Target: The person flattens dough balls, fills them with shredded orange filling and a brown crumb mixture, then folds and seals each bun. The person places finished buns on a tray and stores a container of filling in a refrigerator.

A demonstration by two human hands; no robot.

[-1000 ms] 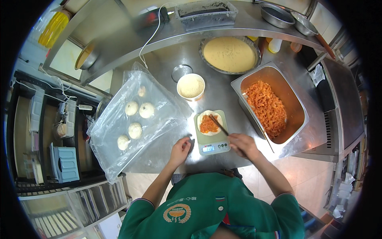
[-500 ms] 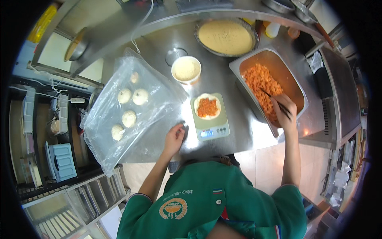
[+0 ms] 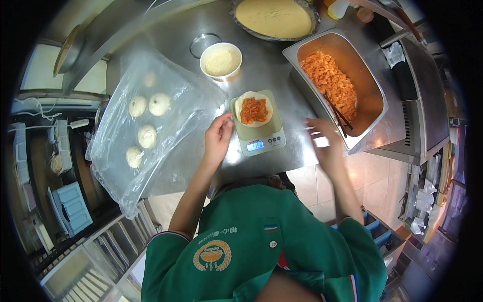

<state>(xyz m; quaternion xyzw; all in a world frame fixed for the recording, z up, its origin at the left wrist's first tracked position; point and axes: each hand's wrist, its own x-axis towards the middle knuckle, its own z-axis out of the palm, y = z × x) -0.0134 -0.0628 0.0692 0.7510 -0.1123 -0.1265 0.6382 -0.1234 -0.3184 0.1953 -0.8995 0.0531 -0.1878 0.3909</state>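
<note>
A small kitchen scale (image 3: pixel 262 133) stands near the table's front edge. A flat round of dough (image 3: pixel 267 102) lies on it, topped with chopped orange filling (image 3: pixel 253 110). My left hand (image 3: pixel 218 137) is beside the scale's left edge, fingers loosely curled and apart, holding nothing. To the right of the scale, my right hand (image 3: pixel 326 146) is in the air, empty and a little blurred, its fingers spread. A pair of chopsticks (image 3: pixel 338 115) leans inside the deep metal pan (image 3: pixel 378 95), which holds more orange filling (image 3: pixel 327 75).
Several dough balls (image 3: pixel 147 136) lie under a clear plastic sheet (image 3: pixel 173 151) at the left. Behind the scale are a tub of pale crumbly stuff (image 3: pixel 221 60) and a metal ring (image 3: pixel 197 44). A wide bowl of yellow mixture (image 3: pixel 274 20) stands at the back.
My right hand has let go of the chopsticks, leaving them in the pan, and moved left toward the scale. My left hand has come up to the scale's edge.
</note>
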